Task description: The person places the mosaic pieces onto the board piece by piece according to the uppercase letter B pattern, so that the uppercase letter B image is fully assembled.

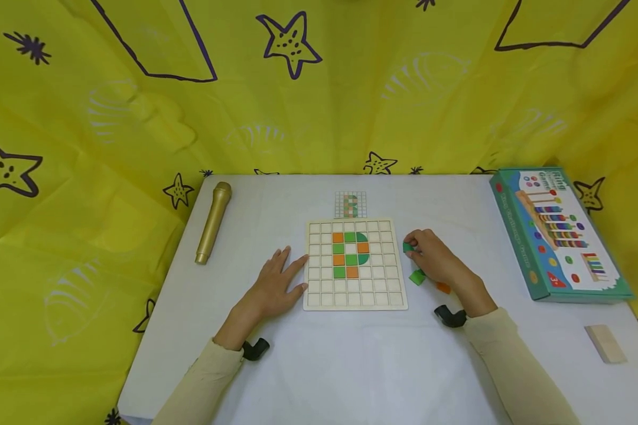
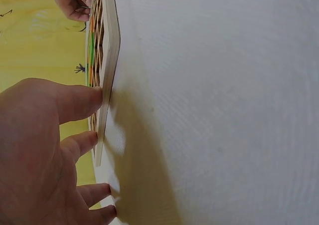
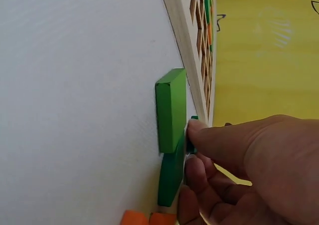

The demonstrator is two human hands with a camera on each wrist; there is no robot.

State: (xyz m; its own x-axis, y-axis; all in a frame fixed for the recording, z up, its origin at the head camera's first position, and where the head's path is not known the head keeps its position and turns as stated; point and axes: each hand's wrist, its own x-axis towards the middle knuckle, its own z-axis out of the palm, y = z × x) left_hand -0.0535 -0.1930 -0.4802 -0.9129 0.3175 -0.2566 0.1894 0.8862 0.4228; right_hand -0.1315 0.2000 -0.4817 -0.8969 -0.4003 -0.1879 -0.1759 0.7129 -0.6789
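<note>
A wooden grid board (image 1: pixel 353 301) lies on the white table, with orange, light green and dark green tiles set in a P-like pattern. My left hand (image 1: pixel 276 288) rests at its left edge; in the left wrist view the thumb and a finger touch the board's side, fingers spread. To the right of the board, my right hand (image 1: pixel 433 257) pinches a dark green tile (image 1: pixel 407 247) between thumb and fingers. Near that hand lie a light green square tile (image 3: pixel 171 112), another dark green tile (image 3: pixel 171 180) and orange tiles (image 3: pixel 134 218). Fingers partly hide the pinched tile.
A small pattern card (image 1: pixel 339 196) sits just behind the board. At the left lies a gold microphone (image 1: pixel 213 224). A boxed game (image 1: pixel 563 236) occupies the right side, with a pale wooden block (image 1: pixel 606 344) nearer. A yellow curtain (image 1: pixel 340 106) hangs behind the table.
</note>
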